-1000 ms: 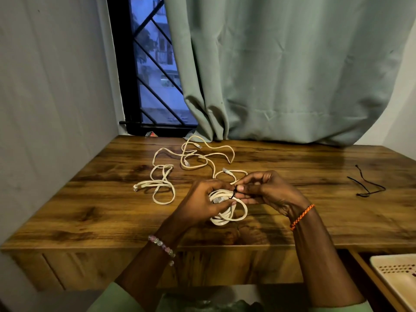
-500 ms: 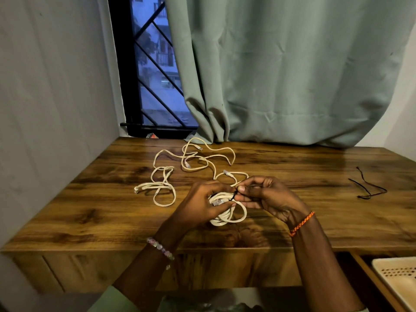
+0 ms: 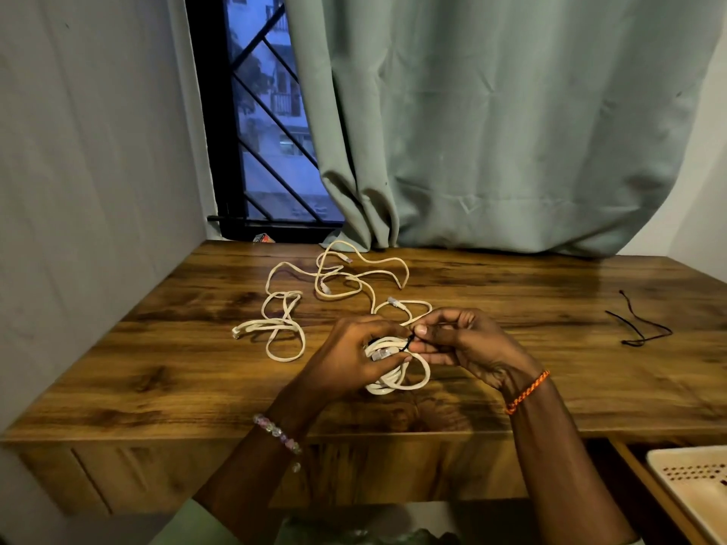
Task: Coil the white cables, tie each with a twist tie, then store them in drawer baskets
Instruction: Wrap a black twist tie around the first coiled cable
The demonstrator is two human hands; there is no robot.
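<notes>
The left hand (image 3: pixel 350 359) grips the coiled cable (image 3: pixel 397 371), keeping its loops together. At its three o'clock, the right hand (image 3: pixel 468 344) pinches the black twist tie (image 3: pixel 409 342), probably to twist it closed.

A wooden counter (image 3: pixel 511 387) with dark, streaked grain fills the near half of the scene, its front edge running left to right. A plain grey wall (image 3: pixel 90 171) rises on the left and meets the counter's left edge. At the far side a dark-framed window (image 3: pixel 271 151) with diagonal metal bars shows a building in dim blue light outside. A pale green curtain (image 3: pixel 511 131) hangs right of the window, its folds touching the counter's far edge. A strip of white wall (image 3: pixel 704 182) shows at far right.
</notes>
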